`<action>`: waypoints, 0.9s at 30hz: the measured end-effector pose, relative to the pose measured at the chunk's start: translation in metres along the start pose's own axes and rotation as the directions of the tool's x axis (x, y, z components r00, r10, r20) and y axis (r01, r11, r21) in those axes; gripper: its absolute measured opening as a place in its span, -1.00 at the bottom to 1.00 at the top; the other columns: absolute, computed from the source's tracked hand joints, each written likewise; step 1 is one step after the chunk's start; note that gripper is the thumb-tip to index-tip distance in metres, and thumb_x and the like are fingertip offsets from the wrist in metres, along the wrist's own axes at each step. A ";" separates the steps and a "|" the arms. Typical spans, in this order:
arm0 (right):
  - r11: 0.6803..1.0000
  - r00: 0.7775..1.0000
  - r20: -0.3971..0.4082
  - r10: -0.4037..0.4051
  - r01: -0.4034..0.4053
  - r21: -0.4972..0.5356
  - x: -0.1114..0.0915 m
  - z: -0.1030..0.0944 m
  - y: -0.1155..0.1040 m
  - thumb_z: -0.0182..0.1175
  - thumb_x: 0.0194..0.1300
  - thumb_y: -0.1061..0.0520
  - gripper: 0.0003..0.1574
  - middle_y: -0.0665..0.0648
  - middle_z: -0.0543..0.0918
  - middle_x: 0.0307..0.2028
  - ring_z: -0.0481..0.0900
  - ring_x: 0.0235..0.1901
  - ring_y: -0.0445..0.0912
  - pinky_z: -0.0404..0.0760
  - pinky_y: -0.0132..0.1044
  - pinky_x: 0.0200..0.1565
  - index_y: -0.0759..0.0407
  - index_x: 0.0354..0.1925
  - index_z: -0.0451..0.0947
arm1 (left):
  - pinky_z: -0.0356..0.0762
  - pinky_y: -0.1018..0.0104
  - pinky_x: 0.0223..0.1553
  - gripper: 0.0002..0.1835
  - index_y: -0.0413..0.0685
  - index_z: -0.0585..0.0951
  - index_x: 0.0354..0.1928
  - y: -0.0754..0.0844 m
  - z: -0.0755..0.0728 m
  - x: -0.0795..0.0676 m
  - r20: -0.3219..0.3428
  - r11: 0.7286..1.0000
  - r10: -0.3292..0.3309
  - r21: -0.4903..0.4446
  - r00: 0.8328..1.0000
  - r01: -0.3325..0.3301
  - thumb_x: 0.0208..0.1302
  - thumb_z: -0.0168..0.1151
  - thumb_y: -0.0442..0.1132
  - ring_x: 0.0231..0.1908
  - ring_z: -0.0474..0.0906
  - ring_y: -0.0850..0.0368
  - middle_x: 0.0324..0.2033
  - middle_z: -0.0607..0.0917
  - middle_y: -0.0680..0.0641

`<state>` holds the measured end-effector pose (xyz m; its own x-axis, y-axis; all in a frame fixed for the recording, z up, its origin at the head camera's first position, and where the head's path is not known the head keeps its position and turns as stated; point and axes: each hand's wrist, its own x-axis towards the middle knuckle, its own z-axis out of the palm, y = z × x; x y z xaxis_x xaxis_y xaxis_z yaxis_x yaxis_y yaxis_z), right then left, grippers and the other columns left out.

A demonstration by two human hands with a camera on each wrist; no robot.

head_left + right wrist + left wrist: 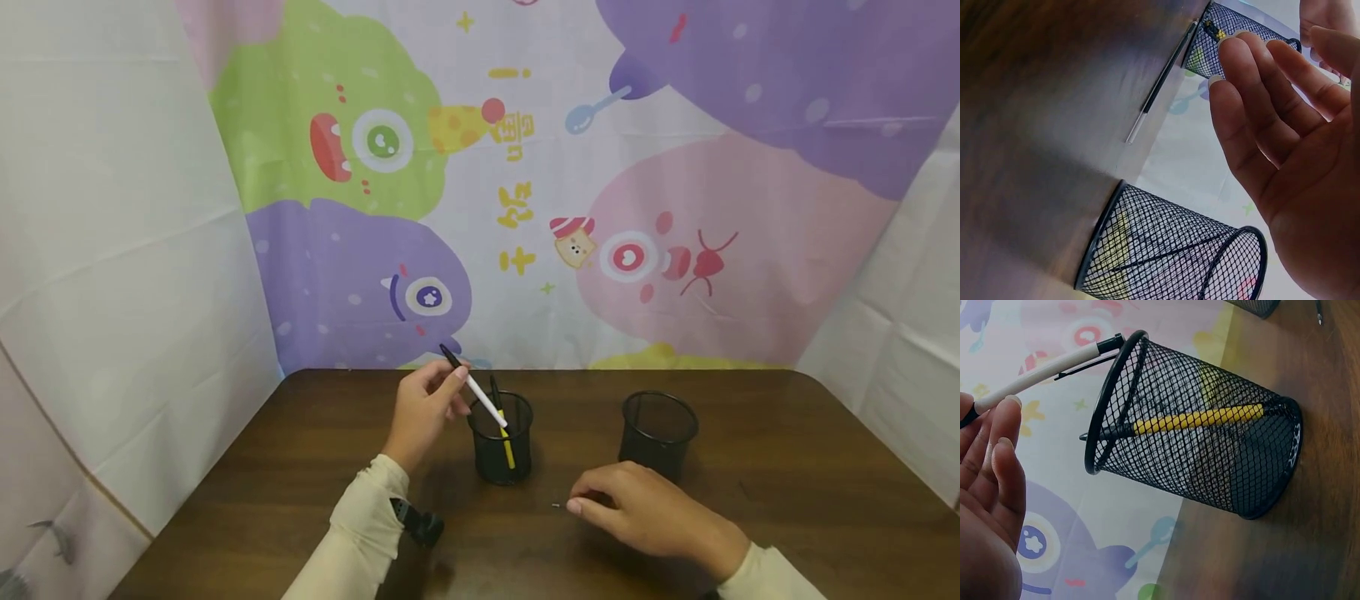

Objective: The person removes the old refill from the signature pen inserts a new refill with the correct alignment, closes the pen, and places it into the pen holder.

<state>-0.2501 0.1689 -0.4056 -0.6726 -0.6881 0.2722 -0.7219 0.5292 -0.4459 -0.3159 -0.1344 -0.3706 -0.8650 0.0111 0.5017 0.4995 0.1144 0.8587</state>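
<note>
My left hand pinches a white pen near its black-gripped end. The pen slants down over the left black mesh pen holder; in the left wrist view its black clip end is at the holder's rim, and I cannot tell whether they touch. A yellow pen with black ends leans inside that holder. My right hand hovers low over the table with relaxed fingers and nothing held. Near it a thin black pen refill with a clear end lies on the wood, mostly hidden by the hand in the head view.
A second black mesh pen holder stands on the right, just beyond my right hand. The dark wooden table ends at a cartoon-printed curtain behind. White cloth walls close in both sides.
</note>
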 end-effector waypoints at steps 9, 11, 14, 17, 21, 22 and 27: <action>1.000 1.000 0.020 0.005 -0.006 0.015 0.000 -0.002 0.000 0.07 0.53 -0.18 -0.70 -0.33 0.64 -0.26 0.58 -0.27 -0.38 0.63 -0.24 -0.22 -0.15 -0.15 0.68 | 0.53 0.26 -0.56 -0.80 -0.23 0.71 -0.12 -0.006 0.001 0.001 -0.034 0.999 -0.040 0.011 0.999 0.041 0.42 0.27 -0.21 -0.60 0.62 -0.13 -0.58 0.62 -0.27; 1.000 0.999 0.032 0.016 -0.017 0.023 0.000 -0.002 0.001 0.06 0.53 -0.19 -0.68 -0.33 0.64 -0.26 0.58 -0.27 -0.38 0.63 -0.24 -0.22 -0.13 -0.14 0.69 | 0.52 0.28 -0.57 -0.80 -0.23 0.71 -0.12 -0.007 0.001 0.001 -0.038 0.999 -0.050 0.010 0.998 0.050 0.42 0.27 -0.21 -0.61 0.62 -0.10 -0.58 0.61 -0.27; 0.999 0.998 0.053 0.038 -0.040 0.034 0.000 -0.001 0.002 0.05 0.52 -0.22 -0.64 -0.33 0.64 -0.26 0.58 -0.28 -0.39 0.62 -0.26 -0.22 -0.12 -0.13 0.69 | 0.50 0.31 -0.58 -0.81 -0.21 0.71 -0.14 -0.009 0.000 0.001 -0.044 0.998 -0.064 0.010 0.997 0.064 0.42 0.27 -0.20 -0.62 0.61 -0.05 -0.60 0.61 -0.22; 0.998 0.997 0.062 0.048 -0.050 0.037 0.000 -0.001 0.002 0.05 0.52 -0.23 -0.64 -0.33 0.64 -0.26 0.58 -0.29 -0.39 0.62 -0.26 -0.23 -0.12 -0.13 0.69 | 0.52 0.30 -0.57 -0.82 -0.22 0.71 -0.16 -0.011 0.001 0.002 -0.043 0.996 -0.082 0.025 0.996 0.083 0.41 0.28 -0.22 -0.63 0.60 0.00 -0.61 0.61 -0.19; 0.999 0.998 0.056 0.039 -0.041 0.029 0.000 -0.001 0.002 0.05 0.52 -0.22 -0.66 -0.33 0.64 -0.26 0.58 -0.29 -0.39 0.62 -0.26 -0.22 -0.13 -0.14 0.69 | 0.48 0.29 -0.60 -0.84 -0.32 0.68 -0.21 -0.008 0.003 0.000 -0.044 0.993 -0.098 0.065 0.994 0.101 0.39 0.28 -0.30 -0.68 0.53 0.03 -0.58 0.59 -0.32; 0.999 0.998 0.056 0.036 -0.037 0.028 0.000 -0.001 0.002 0.05 0.52 -0.22 -0.66 -0.33 0.63 -0.26 0.57 -0.29 -0.39 0.62 -0.26 -0.22 -0.13 -0.14 0.68 | 0.46 0.31 -0.61 -0.84 -0.34 0.67 -0.23 -0.004 0.004 -0.002 -0.044 0.992 -0.100 0.074 0.994 0.103 0.38 0.28 -0.32 -0.69 0.51 0.02 -0.57 0.57 -0.35; 0.999 0.998 0.050 0.023 -0.024 0.028 0.001 0.001 0.001 0.06 0.52 -0.20 -0.69 -0.34 0.62 -0.29 0.56 -0.31 -0.39 0.60 -0.28 -0.25 -0.16 -0.16 0.67 | 0.38 0.39 -0.64 -0.84 -0.40 0.65 -0.30 0.018 0.007 -0.009 -0.054 0.988 -0.097 0.115 0.994 0.103 0.36 0.29 -0.36 -0.72 0.47 -0.02 -0.55 0.55 -0.38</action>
<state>-0.2517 0.1684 -0.4065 -0.6797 -0.7000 0.2191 -0.7008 0.5316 -0.4756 -0.2994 -0.1257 -0.3608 -0.9057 -0.0538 0.4205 0.3987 0.2285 0.8881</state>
